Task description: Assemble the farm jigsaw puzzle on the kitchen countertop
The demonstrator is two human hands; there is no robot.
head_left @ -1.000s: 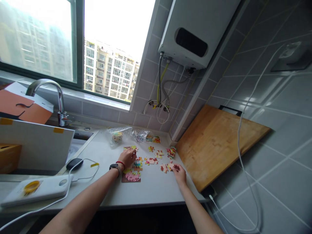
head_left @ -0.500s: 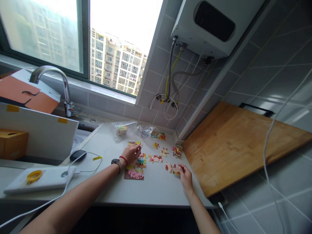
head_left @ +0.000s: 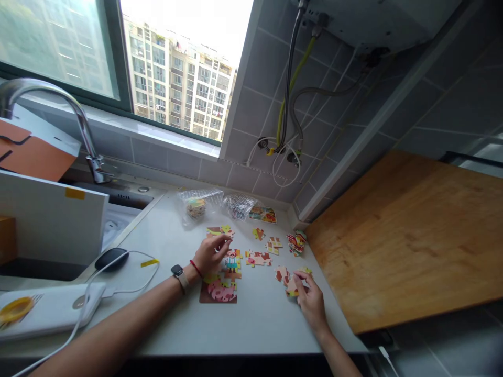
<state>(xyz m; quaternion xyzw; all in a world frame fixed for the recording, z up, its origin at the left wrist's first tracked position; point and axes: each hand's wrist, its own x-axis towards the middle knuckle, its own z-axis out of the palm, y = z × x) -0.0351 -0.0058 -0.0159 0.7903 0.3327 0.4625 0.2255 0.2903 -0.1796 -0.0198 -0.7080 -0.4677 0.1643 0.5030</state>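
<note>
My right hand pinches a jigsaw puzzle piece, pink and brown with a yellow edge, between thumb and fingers. It touches or overlaps another pink-and-brown piece on its left; whether they interlock I cannot tell. My left hand rests over the partly joined puzzle, fingers loosely curled and slightly apart, with nothing visible in them. It hides part of the puzzle's middle. Between the hands lies a joined strip of pieces. Behind it are a yellow-brown piece and a small joined group.
A pile of red pieces lies near the leaning wooden board. Plastic bags and a picture card are at the back. To the left are a black mouse, a white cable, a white device and the sink.
The camera view has shifted closer and downward. My right hand has moved the puzzle piece slightly and now covers more of it. My left hand stays over the puzzle.
</note>
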